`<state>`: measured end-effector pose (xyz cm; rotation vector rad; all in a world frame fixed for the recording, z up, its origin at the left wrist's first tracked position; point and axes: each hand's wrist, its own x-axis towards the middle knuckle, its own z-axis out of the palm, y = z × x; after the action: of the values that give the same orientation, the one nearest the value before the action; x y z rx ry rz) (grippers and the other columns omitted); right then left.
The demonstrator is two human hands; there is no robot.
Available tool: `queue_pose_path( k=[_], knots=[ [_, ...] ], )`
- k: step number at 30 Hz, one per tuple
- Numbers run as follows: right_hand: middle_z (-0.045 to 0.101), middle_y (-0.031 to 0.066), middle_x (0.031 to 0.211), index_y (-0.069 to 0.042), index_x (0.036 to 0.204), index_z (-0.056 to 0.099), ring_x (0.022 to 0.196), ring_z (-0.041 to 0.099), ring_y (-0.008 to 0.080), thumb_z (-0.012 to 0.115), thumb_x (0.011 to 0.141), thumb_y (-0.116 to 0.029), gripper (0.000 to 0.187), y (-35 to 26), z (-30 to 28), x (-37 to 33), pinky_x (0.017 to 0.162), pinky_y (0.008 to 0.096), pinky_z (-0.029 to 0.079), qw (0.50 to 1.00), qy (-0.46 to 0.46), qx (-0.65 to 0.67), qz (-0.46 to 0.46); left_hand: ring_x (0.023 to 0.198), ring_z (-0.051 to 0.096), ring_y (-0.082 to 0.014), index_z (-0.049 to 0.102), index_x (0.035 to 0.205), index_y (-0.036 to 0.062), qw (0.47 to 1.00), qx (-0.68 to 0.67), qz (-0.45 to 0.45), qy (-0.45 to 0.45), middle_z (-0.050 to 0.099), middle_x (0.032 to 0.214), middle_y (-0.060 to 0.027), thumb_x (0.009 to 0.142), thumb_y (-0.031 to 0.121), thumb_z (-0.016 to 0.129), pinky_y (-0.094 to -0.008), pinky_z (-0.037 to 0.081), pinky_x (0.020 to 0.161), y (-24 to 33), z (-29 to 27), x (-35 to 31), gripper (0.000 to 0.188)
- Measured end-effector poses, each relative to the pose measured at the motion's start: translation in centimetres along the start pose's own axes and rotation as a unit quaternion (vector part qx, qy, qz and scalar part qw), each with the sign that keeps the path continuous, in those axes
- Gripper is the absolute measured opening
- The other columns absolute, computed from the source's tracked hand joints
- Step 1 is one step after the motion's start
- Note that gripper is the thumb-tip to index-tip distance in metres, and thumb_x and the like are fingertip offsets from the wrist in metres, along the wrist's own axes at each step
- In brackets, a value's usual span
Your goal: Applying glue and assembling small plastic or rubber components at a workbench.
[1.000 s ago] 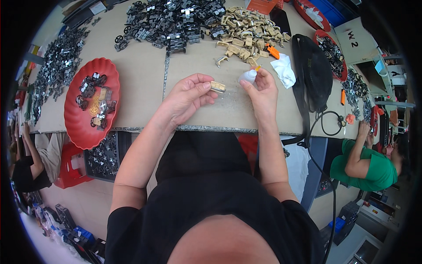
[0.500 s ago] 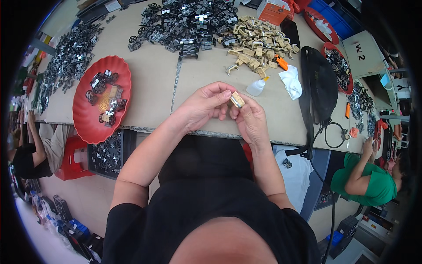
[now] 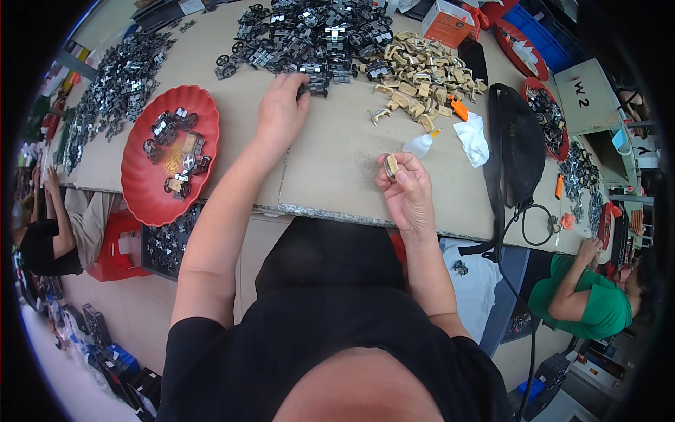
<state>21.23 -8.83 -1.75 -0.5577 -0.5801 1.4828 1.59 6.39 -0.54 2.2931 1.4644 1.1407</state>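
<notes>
Hands apart: my right hand [image 3: 408, 188] pinched a tan piece [image 3: 391, 165], my left hand [image 3: 281, 112] met a black wheeled part [image 3: 316, 88] farther left.
Left grip, I couldn't tell; the tan piece was up over the surface's [image 3: 334, 165] near side, probably to keep its face clear.

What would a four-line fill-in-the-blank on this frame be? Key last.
The person's ____ hand holds a tan piece.
The left hand is at a pile of dark parts with round ____.
The scalloped tray is coloured ____.
The white bottle is to the ____ of the tissue.
Missing: right; wheels; red; left.
</notes>
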Motion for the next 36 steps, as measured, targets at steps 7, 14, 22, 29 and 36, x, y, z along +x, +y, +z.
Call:
queue_pose_path(
  k=[7, 14, 22, 29, 36],
  knots=[
    [0.059, 0.0129, 0.098, -0.002, 0.102, 0.052, 0.078, 0.057, 0.0149, 0.06, 0.08, -0.009, 0.024, -0.2, 0.1, 0.0, 0.074, 0.0276, 0.048, 0.999, 0.039, 0.014, 0.026, 0.07, 0.057, -0.0257, 0.058, 0.097, 0.0041, 0.992, 0.025, 0.002, -0.121, 0.057, 0.084, -0.0098, 0.072, 0.014, 0.068, -0.0355, 0.046, 0.062, 4.0, -2.2, -3.6, 0.029],
    [0.059, 0.0133, 0.1, 0.0, 0.107, 0.05, 0.08, 0.058, 0.0146, 0.059, 0.082, -0.008, 0.027, -0.1, 0.5, 0.1, 0.075, 0.027, 0.048, 0.998, 0.048, -0.019, 0.037, 0.086, 0.053, -0.0201, 0.054, 0.113, 0.0065, 0.981, -0.097, 0.034, -0.167, 0.051, 0.11, -0.011, 0.071, 0.02, 0.072, -0.0294, 0.046, 0.067, 2.8, -4.3, -3.1, 0.048],
    [0.059, 0.0121, 0.104, 0.001, 0.112, 0.049, 0.086, 0.058, 0.0138, 0.06, 0.082, -0.004, 0.032, -0.3, 1.2, 1.0, 0.077, 0.0268, 0.049, 0.992, 0.039, -0.095, 0.075, 0.092, 0.056, -0.0264, 0.057, 0.107, 0.0042, 0.981, -0.093, -0.015, -0.17, 0.055, 0.106, -0.0111, 0.072, 0.014, 0.068, -0.0352, 0.045, 0.079, 2.5, -3.5, -3.7, 0.037],
    [0.058, 0.0103, 0.103, 0.002, 0.113, 0.049, 0.089, 0.057, 0.0118, 0.063, 0.078, 0.001, 0.039, -0.1, 1.7, 2.2, 0.081, 0.0244, 0.048, 0.981, 0.032, -0.182, 0.057, 0.086, 0.056, -0.0169, 0.061, 0.101, 0.0057, 0.954, -0.239, -0.079, -0.164, 0.057, 0.103, -0.0059, 0.07, 0.006, 0.066, -0.0297, 0.045, 0.074, 2.8, -3.1, -5.1, 0.032],
    [0.057, 0.0113, 0.102, 0.005, 0.111, 0.049, 0.086, 0.059, 0.0127, 0.063, 0.077, 0.003, 0.037, 0.5, 1.5, 2.7, 0.078, 0.0242, 0.05, 0.976, 0.013, -0.206, 0.067, 0.096, 0.055, -0.0123, 0.057, 0.103, 0.0001, 0.814, -0.504, -0.183, -0.224, 0.053, 0.112, -0.0072, 0.078, -0.004, 0.057, -0.0231, 0.045, 0.082, 3.1, -2.6, -6.7, 0.026]
  ],
)
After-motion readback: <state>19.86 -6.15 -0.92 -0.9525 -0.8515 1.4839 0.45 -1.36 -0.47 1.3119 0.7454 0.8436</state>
